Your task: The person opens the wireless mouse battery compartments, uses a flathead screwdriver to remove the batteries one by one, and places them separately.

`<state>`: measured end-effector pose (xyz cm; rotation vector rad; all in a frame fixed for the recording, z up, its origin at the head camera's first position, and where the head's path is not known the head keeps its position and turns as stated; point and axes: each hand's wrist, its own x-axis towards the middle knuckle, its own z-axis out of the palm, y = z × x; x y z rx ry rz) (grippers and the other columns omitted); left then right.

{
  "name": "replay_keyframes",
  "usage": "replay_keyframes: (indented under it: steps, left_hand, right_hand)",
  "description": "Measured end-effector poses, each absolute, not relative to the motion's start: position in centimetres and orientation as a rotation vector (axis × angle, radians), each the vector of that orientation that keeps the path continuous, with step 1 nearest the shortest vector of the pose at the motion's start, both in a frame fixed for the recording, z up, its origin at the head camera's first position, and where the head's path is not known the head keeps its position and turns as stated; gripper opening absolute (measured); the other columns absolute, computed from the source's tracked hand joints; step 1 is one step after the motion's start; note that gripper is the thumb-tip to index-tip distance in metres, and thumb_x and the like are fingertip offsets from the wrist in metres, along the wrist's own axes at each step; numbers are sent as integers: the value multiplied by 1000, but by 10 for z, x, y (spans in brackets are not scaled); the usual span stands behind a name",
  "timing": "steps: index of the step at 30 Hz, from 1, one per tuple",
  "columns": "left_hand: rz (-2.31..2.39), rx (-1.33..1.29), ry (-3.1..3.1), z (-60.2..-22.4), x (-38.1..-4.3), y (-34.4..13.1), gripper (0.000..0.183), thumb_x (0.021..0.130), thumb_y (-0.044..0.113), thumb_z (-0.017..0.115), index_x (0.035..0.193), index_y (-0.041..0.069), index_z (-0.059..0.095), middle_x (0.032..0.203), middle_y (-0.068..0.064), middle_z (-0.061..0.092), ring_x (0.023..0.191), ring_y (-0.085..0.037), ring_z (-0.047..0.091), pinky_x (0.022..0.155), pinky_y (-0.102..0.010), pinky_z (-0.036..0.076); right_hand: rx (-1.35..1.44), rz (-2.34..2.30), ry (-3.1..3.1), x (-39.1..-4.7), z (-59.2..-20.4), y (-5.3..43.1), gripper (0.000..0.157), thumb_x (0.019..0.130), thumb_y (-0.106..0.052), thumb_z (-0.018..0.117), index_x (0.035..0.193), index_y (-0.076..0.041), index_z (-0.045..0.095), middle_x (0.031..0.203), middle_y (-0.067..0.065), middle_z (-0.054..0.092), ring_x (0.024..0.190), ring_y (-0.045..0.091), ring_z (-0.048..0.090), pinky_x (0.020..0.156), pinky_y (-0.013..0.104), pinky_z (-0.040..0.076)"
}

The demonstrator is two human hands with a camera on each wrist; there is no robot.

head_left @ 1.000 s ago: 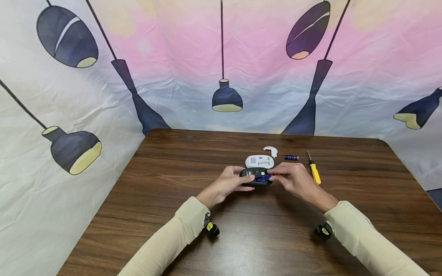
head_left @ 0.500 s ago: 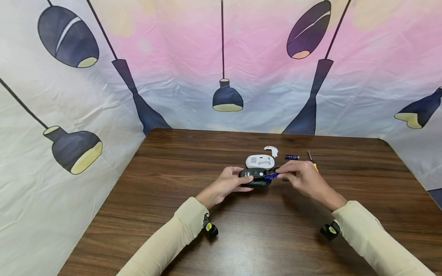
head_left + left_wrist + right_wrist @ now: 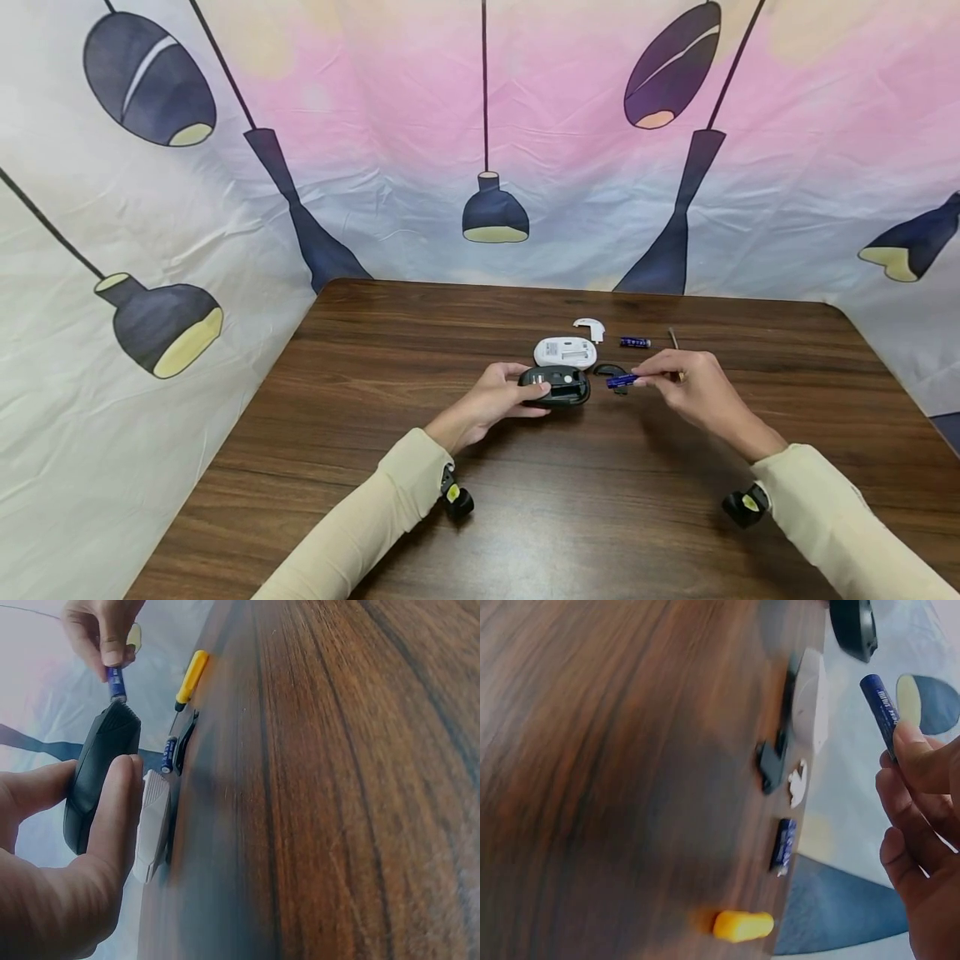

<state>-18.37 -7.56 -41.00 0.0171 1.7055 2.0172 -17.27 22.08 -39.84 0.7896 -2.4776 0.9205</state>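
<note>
My left hand [image 3: 491,398] grips a black computer mouse [image 3: 558,387], underside up, its battery slot uncovered. In the left wrist view the thumb and fingers pinch the mouse [image 3: 96,772] by its sides. Off to its right, my right hand [image 3: 693,387] pinches a blue battery [image 3: 622,381] by one end, apart from the mouse. The battery [image 3: 881,709] points toward the mouse in the right wrist view. Just behind the black mouse lies a white mouse [image 3: 566,352], upside down with its battery slot open. The black battery cover [image 3: 609,369] lies partly behind the held battery.
A white battery cover [image 3: 591,327] and a second blue battery [image 3: 636,342] lie toward the back of the wooden table [image 3: 420,333]. The screwdriver [image 3: 672,337] is mostly hidden by the right hand; its yellow handle [image 3: 193,675] shows in the left wrist view.
The right hand has drawn the battery out of the black mouse's slot and moved it right. The black cover has come into sight. The left hand has stayed almost still.
</note>
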Motion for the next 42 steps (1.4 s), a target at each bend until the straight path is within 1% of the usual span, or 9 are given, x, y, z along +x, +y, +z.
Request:
replay_keyframes:
  steps: [8, 13, 15, 20, 23, 27, 29, 35, 42]
  left_hand:
    - [2013, 25, 1703, -410, -182, -76, 46, 94, -7, 65, 134, -18, 44, 125, -29, 55, 101, -31, 68, 87, -37, 63]
    - [2014, 26, 1703, -409, -182, -76, 46, 94, -7, 65, 133, -18, 44, 125, -29, 55, 100, -30, 68, 87, -37, 63]
    - [2014, 23, 1701, -409, -181, -76, 46, 94, -7, 65, 134, -18, 44, 125, -28, 55, 100, -30, 68, 87, -37, 63]
    - [2012, 21, 1691, -409, -181, -77, 45, 95, -7, 64, 134, -17, 44, 126, -28, 54, 101, -31, 67, 88, -38, 63]
    - [2013, 23, 1685, -409, -181, -77, 45, 95, -7, 64, 134, -17, 44, 126, -28, 54, 101, -31, 67, 88, -38, 62]
    - [2013, 25, 1684, -409, -182, -77, 45, 95, -6, 64, 134, -17, 44, 127, -28, 54, 102, -31, 67, 88, -38, 62]
    - [2013, 27, 1683, -409, -182, -77, 45, 95, -7, 64, 134, -17, 44, 127, -29, 54, 102, -31, 67, 89, -38, 62]
    - [2015, 34, 1680, -410, -182, -77, 44, 95, -7, 63, 134, -17, 44, 127, -29, 54, 102, -31, 67, 89, -38, 62]
    - [1987, 44, 1728, -412, -184, -76, 43, 94, -5, 66, 131, -16, 46, 122, -26, 57, 96, -26, 68, 88, -38, 63]
  right_hand:
    - [709, 873, -2541, -175, -408, 237, 20, 77, 11, 82, 87, -7, 81, 84, 2, 76, 69, 6, 64, 47, 17, 42]
    - [635, 870, -2629, -175, -413, 246, 16, 81, 8, 80, 89, -5, 81, 85, 6, 76, 62, 6, 54, 45, 21, 36]
    - [609, 862, -2663, -175, -414, 248, 14, 82, 7, 80, 89, -5, 81, 85, 8, 75, 61, 7, 52, 45, 21, 37]
    - [570, 829, -2714, -176, -419, 254, 12, 83, 6, 79, 89, -4, 81, 84, 9, 76, 61, 7, 54, 46, 22, 42]
    - [562, 817, -2734, -177, -423, 257, 10, 83, 5, 79, 89, -3, 81, 83, 9, 75, 60, 8, 55, 45, 22, 42]
    - [551, 792, -2754, -180, -427, 261, 8, 83, 3, 80, 88, -3, 81, 81, 7, 74, 65, 12, 56, 47, 23, 44]
    - [548, 766, -2759, -182, -428, 263, 8, 82, 2, 81, 87, -4, 81, 81, 5, 73, 71, 16, 56, 51, 25, 45]
    - [537, 695, -2799, -185, -431, 266, 9, 83, 1, 81, 88, -6, 82, 87, 6, 74, 87, 27, 52, 66, 38, 45]
    - [500, 667, -2835, -185, -433, 268, 6, 84, -2, 81, 90, -5, 82, 86, 6, 72, 89, 29, 49, 70, 41, 41]
